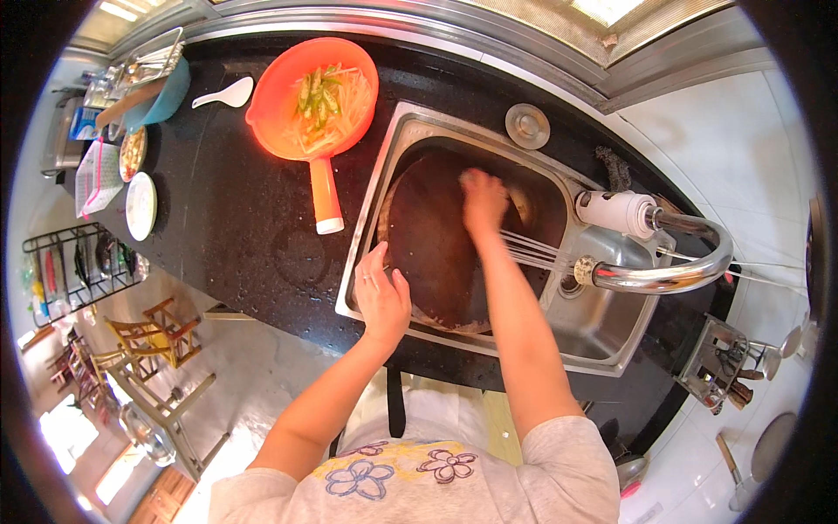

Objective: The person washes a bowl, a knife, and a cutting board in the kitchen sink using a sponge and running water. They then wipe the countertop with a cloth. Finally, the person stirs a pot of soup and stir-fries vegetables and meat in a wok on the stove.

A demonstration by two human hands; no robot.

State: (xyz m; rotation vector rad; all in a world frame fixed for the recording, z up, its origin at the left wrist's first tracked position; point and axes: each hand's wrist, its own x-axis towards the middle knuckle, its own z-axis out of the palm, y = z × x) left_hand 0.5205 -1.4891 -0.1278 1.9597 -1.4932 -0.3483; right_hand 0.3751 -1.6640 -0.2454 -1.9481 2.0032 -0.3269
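A large, round, dark brown thing (428, 236), like a wok or a board, lies in the big basin of the steel sink (356, 278). My right hand (484, 203) is over its far right part, blurred by motion, so its fingers and anything in them are unclear. Thin streams of water (528, 249) run from the curved faucet (650, 278) beside my right wrist. At the sink's left rim is my left hand (381, 295), empty, with its fingers stretched out and apart.
An orange handled basin (278, 92) holding green slices and pale orange shreds stands left of the sink. Near it lie a white spoon (229, 93), a white dish (140, 207) and a blue container (166, 100). A round metal lid (527, 127) sits behind the sink.
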